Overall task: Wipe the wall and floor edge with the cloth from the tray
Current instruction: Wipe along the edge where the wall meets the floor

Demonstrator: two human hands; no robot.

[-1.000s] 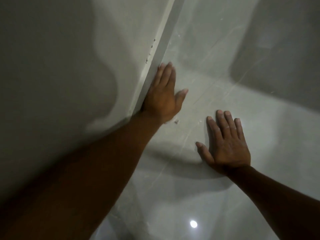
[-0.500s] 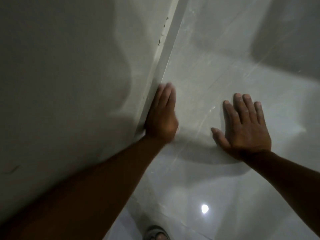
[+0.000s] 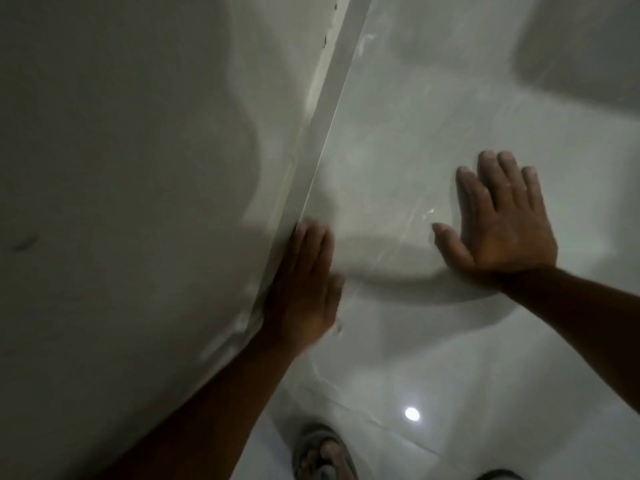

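My left hand (image 3: 301,289) lies flat with fingers together, its edge pressed into the seam where the pale skirting strip (image 3: 325,109) meets the glossy floor (image 3: 415,116). A small pale scrap of the cloth (image 3: 337,329) pokes out under the heel of that hand; the rest of the cloth is hidden beneath the palm. The grey wall (image 3: 121,168) fills the left side. My right hand (image 3: 502,223) rests palm down on the floor to the right, fingers spread, holding nothing. No tray is in view.
A sandalled foot (image 3: 325,455) stands on the tiles at the bottom edge, and the tip of another (image 3: 498,476) shows at bottom right. A lamp reflection (image 3: 412,414) glints on the floor. Small dark marks (image 3: 325,38) dot the skirting's top.
My left hand has slid back toward me along the floor edge, its thumb now tucked in. My right hand stays planted flat. The foot has come into view.
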